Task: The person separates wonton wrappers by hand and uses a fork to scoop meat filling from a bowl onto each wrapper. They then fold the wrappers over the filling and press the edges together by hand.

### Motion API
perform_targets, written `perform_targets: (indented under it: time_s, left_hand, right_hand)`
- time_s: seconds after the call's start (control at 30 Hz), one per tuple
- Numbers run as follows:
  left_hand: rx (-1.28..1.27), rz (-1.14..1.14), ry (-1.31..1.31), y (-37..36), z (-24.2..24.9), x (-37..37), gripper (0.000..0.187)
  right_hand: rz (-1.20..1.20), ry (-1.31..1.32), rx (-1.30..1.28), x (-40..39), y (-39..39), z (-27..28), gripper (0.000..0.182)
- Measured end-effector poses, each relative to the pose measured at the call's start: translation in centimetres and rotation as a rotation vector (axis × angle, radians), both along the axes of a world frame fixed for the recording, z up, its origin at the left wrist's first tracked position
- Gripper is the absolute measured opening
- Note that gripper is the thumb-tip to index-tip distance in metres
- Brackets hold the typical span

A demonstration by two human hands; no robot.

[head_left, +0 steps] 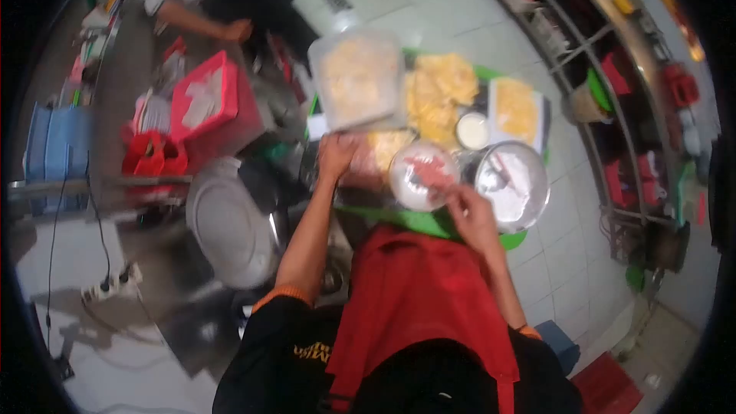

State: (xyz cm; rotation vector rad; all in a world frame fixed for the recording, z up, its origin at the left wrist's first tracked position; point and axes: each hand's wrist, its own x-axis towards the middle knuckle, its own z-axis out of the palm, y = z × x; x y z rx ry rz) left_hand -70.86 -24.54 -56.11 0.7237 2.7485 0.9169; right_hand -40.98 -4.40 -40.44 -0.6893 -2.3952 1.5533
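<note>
Mid-frame, the right hand (468, 211) was at the rim of the white bowl (405, 190) of pink pieces (435, 170), the left hand (336, 157) at the container (366, 185) alongside, both grips too blurred to tell, and lopsided pressure could have tipped the bowl.

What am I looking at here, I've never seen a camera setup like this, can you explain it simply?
There's no machine: these are a person's bare hands. The single picture comes from a camera on their head, looking forward and down past their red apron.

On a green surface are a translucent tub, yellow pieces and a wide bowl with something white inside.

The left hand is at the edge of some pinkish and yellow food. The right hand is at a smaller bowl containing pinkish pieces; blur hides whether it's gripping anything.

The arm at upper left is another person's.
</note>
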Motion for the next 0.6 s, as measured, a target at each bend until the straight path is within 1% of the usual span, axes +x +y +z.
perform_targets:
  time_s: [0.03,0.07,0.1,0.13,0.17,0.2,0.23,0.27,0.33,0.37,0.4,0.43,0.47,0.53,0.57,0.6]
  left_hand:
    - [-0.069,-0.022,0.027,-0.6,-1.1,-0.5,0.053]
    - [-0.116,-0.056,0.064,0.3,-1.5,-1.1,0.050]
    - [-0.023,-0.142,-0.039,1.2,2.9,-0.3,0.043]
    - [0.026,-0.111,-0.065,1.5,2.8,-0.3,0.037]
    - [0.065,-0.053,-0.075,1.9,2.1,-0.5,0.035]
    - [0.105,-0.046,-0.010,1.8,-0.4,-1.4,0.036]
    - [0.152,-0.032,-0.110,2.3,0.8,-1.5,0.036]
    - [0.217,-0.021,-0.065,2.0,-2.3,-2.5,0.036]
    - [-0.003,0.012,-0.045,2.2,-2.6,-3.4,0.035]
    - [0.008,-0.005,-0.023,2.5,-2.4,-3.3,0.035]
    - [-0.102,0.040,-0.045,2.9,-2.2,-3.3,0.039]
    - [-0.208,0.086,-0.069,3.2,-1.9,-3.8,0.042]
    - [-0.207,0.077,-0.057,3.3,-1.7,-4.2,0.042]
    - [-0.255,-0.077,-0.145,3.4,-2.3,-5.2,0.044]
    - [-0.254,-0.080,-0.140,3.3,-2.7,-5.6,0.044]
    - [-0.199,-0.075,-0.171,3.0,-4.0,-6.1,0.045]
  right_hand:
    - [-0.019,0.011,0.005,0.4,-1.1,-1.3,0.016]
    - [-0.033,0.043,0.115,0.7,-1.9,-2.1,0.017]
    - [-0.020,-0.002,0.127,0.8,-2.3,-1.3,0.019]
    - [-0.015,-0.007,0.172,1.1,-2.6,-1.6,0.020]
    - [-0.039,0.024,0.212,1.2,-2.8,-2.0,0.020]
    - [-0.039,0.002,0.152,0.8,-2.6,0.7,0.019]
    - [-0.019,-0.007,0.224,0.9,-2.5,-1.0,0.017]
    - [-0.032,-0.028,0.219,0.7,-2.6,0.4,0.016]
    - [-0.067,0.005,0.253,0.3,-2.8,0.5,0.021]
    - [-0.069,0.019,0.236,0.1,-2.9,0.1,0.024]
    - [-0.086,0.037,0.243,-0.2,-3.0,0.5,0.024]
    - [-0.095,-0.011,0.258,-0.7,-3.4,1.2,0.025]
    - [-0.102,-0.064,0.263,-0.7,-3.9,1.5,0.027]
    - [-0.121,-0.005,0.280,-0.9,-4.9,1.4,0.027]
    - [-0.126,0.046,0.302,-1.0,-5.3,1.4,0.028]
    - [-0.130,0.050,0.301,-1.0,-5.7,0.9,0.028]
